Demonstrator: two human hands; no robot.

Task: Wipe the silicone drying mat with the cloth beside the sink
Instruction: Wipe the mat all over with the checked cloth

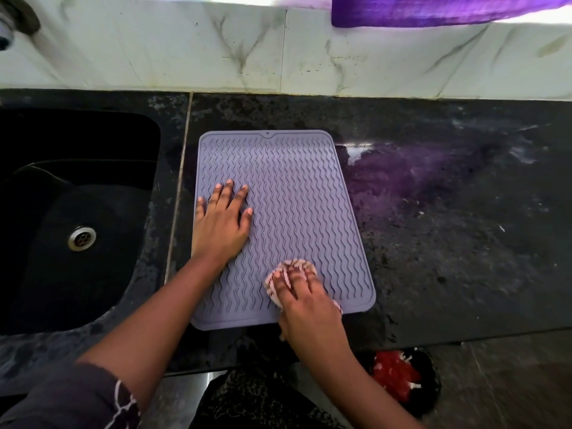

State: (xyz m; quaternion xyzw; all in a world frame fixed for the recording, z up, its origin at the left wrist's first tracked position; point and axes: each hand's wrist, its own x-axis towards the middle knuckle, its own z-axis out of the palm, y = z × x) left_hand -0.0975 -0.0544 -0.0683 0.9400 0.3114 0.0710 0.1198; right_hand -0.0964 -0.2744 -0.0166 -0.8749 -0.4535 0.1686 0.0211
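Observation:
A grey-lilac silicone drying mat (pixel 297 193) with wavy ridges lies on the dark stone counter, just right of the sink. My left hand (pixel 221 224) rests flat on the mat's left side, fingers spread, holding nothing. My right hand (pixel 309 305) presses a bunched pink-and-white cloth (pixel 289 267) onto the mat's near right part. Most of the cloth is hidden under my fingers and palm.
A black sink (pixel 62 193) with a metal drain (pixel 82 238) is on the left. The counter (pixel 464 243) to the right looks wet and streaked. A marble-tiled wall (pixel 247 48) rises behind, with a purple cloth (pixel 433 9) hanging at top right. A tap (pixel 12 23) shows top left.

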